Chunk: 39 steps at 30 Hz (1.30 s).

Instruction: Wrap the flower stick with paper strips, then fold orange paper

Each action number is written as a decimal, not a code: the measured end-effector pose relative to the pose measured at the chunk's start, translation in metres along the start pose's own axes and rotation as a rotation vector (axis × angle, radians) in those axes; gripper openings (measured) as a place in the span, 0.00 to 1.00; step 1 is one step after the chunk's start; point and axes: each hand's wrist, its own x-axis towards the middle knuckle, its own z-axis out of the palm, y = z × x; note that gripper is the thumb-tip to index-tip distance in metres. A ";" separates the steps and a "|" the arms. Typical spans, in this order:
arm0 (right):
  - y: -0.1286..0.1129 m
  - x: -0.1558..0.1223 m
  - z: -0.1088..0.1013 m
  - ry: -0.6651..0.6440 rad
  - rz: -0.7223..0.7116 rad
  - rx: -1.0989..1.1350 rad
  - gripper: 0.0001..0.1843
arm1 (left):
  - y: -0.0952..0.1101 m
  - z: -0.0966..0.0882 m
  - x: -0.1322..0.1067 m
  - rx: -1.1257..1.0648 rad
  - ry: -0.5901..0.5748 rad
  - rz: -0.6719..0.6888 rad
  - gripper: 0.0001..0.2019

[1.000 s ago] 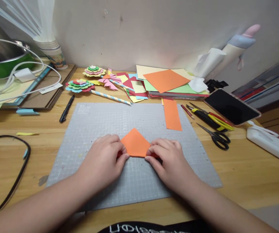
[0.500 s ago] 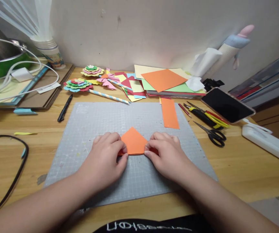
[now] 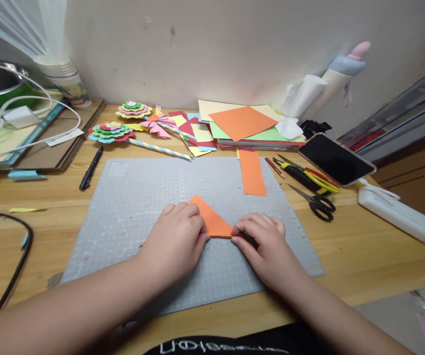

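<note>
A folded piece of orange paper (image 3: 214,221) lies on the grey cutting mat (image 3: 123,197), its fold toward me and its peak pointing away. My left hand (image 3: 181,236) is closed on the near edge, thumb in front and fingers on top, covering the paper's left half. A small orange tip shows left of that wrist. At the right corner, my right hand (image 3: 262,241) pinches the same near edge between thumb and fingertips. Beyond the hands, an orange paper strip (image 3: 253,172) rests across the mat's far edge.
Black scissors (image 3: 319,204), pliers (image 3: 321,180) and a phone (image 3: 338,158) lie at the right. A black pen (image 3: 91,168) sits left of the mat. Behind are paper flowers (image 3: 111,132) on striped straws and a stack of coloured paper (image 3: 242,123). A black cable (image 3: 27,251) curves at far left.
Both hands have slid right along the paper's near edge, the left one now covering more of the paper. The view has shifted slightly.
</note>
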 end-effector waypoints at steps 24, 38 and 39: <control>0.006 0.019 -0.014 -0.156 0.121 -0.055 0.06 | -0.003 -0.006 0.006 -0.095 -0.061 -0.073 0.10; 0.008 0.009 -0.004 -0.011 0.037 -0.117 0.06 | 0.003 -0.008 0.007 -0.084 -0.040 -0.087 0.10; 0.006 0.010 -0.004 -0.018 0.047 -0.137 0.06 | 0.003 -0.007 0.007 -0.073 -0.040 -0.082 0.10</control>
